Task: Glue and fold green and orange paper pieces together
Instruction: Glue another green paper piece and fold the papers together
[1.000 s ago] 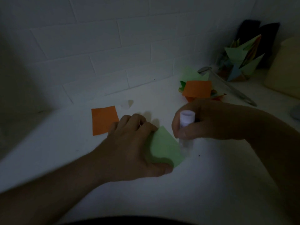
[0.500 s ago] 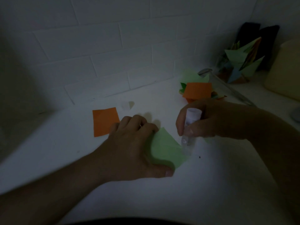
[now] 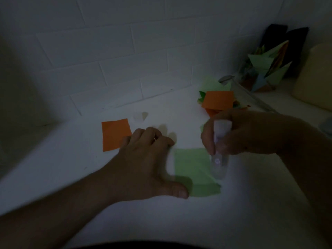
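One green paper square (image 3: 195,169) is pinned flat on the white table (image 3: 233,221) by the left hand (image 3: 143,166), its fingers spread and its thumb at the near edge. One glue stick (image 3: 220,151) is clamped upright in the right hand (image 3: 239,135), its tip on the square's right edge. Farther back, one loose orange paper square (image 3: 115,134) lies beside the left fingers. One pile of folded orange and green pieces (image 3: 218,101) sits by the brick wall (image 3: 125,60), and one folded paper model (image 3: 267,69) stands in the far corner.

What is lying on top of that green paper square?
The left hand presses on the green paper at its left edge, and the glue stick held in the right hand touches its right side. Whatever paper lies beneath the palm is hidden.
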The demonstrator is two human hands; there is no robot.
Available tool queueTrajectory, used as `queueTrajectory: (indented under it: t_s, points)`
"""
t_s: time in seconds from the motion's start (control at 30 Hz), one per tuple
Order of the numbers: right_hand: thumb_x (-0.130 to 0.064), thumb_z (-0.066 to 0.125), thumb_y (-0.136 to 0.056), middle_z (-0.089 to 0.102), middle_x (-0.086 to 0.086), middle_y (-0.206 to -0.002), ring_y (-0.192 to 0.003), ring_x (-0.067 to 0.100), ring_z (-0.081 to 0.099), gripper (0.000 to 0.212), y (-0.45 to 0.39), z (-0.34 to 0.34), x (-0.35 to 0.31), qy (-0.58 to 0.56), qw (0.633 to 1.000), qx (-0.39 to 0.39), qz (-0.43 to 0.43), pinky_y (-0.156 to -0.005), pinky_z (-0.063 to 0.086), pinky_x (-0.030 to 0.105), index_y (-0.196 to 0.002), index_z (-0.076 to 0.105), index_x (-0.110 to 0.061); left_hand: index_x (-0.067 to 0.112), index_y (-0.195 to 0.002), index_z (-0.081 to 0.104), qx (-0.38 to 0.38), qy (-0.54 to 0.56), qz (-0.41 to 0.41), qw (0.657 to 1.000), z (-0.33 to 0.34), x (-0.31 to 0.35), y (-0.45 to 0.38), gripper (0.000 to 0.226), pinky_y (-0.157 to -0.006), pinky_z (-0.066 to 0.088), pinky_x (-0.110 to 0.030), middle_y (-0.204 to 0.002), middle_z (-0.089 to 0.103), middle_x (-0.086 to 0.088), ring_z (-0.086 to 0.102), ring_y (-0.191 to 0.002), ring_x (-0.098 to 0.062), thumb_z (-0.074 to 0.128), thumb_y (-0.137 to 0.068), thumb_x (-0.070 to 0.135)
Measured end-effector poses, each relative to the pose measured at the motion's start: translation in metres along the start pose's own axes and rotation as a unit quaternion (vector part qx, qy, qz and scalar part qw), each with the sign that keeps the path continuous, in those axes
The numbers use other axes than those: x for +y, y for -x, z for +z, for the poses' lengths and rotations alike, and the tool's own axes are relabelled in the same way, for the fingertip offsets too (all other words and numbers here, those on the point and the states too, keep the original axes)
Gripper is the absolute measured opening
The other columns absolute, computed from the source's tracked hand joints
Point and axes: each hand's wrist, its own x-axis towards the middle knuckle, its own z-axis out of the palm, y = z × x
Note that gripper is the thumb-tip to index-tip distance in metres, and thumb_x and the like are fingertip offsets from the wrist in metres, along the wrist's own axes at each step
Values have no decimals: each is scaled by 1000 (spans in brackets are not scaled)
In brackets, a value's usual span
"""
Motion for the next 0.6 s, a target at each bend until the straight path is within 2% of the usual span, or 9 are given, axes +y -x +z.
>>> queueTrajectory:
  t_s: [0.07,0.13,0.2,0.27,0.33,0.4,0.43,0.53,0.6]
  points:
    - [-28,77,-65,64,-2,-68,-53,11,49,11,2,-3,2,-106,993,33,-32,-48,37,23,-74,73,-24,41,-145,33,-1,-1,2,1000,0,-1,-1,118,-101,34,-39,-123,29,16,29,-115,-11,38,-48,108]
    - [-37,84,-65,62,2,-69,-51,11,49,27,1,-5,8,-184,978,65,-67,-46,39,20,-81,73,-18,40,-145,34,6,7,6,1000,0,-1,-1,119,-101,35,-39,-127,31,16,31,-117,-11,41,-47,107]
    - [-39,84,-67,58,8,-72,-52,15,46,34,-4,-6,11,-224,966,91,-92,-46,39,21,-85,70,-13,42,-143,34,22,51,6,998,0,-2,-1,115,-100,38,-39,-132,36,17,35,-121,-11,49,-47,103]
    - [-39,84,-66,55,9,-70,-52,17,43,34,-7,-8,13,-239,959,119,-97,-47,35,22,-85,70,-14,47,-129,44,67,114,17,991,-1,-7,-2,93,-95,42,-35,-126,43,19,43,-116,-9,64,-51,93]
    - [-38,84,-66,55,6,-65,-51,17,42,32,-9,-9,15,-247,955,137,-95,-47,30,23,-84,71,-15,44,-107,61,141,137,58,979,-1,-12,-4,56,-88,48,-32,-113,51,18,52,-105,-9,75,-62,74]
    - [-38,84,-64,55,5,-63,-50,19,41,33,-11,-10,17,-245,953,153,-90,-46,28,24,-84,70,-15,35,-93,74,199,132,110,965,0,-14,-7,20,-84,52,-31,-104,61,11,59,-96,-10,74,-79,50]
    - [-38,84,-64,54,6,-62,-51,19,39,34,-12,-9,17,-237,954,162,-87,-47,24,27,-83,70,-15,32,-92,77,222,122,138,957,0,-14,-8,13,-83,51,-29,-101,65,9,61,-93,-9,70,-87,42]
    - [-35,84,-65,49,9,-60,-50,19,37,31,-14,-8,17,-212,956,191,-74,-49,16,37,-83,69,-15,28,-101,78,237,113,172,949,6,-20,-10,20,-81,54,-29,-97,72,15,66,-89,-6,69,-93,13]
    - [-24,75,-75,47,8,-60,-49,19,37,12,-14,-8,17,-227,946,219,-73,-50,14,37,-81,69,-15,29,-107,76,230,127,155,952,8,-25,-10,33,-82,53,-28,-100,66,28,64,-90,-2,70,-89,2]
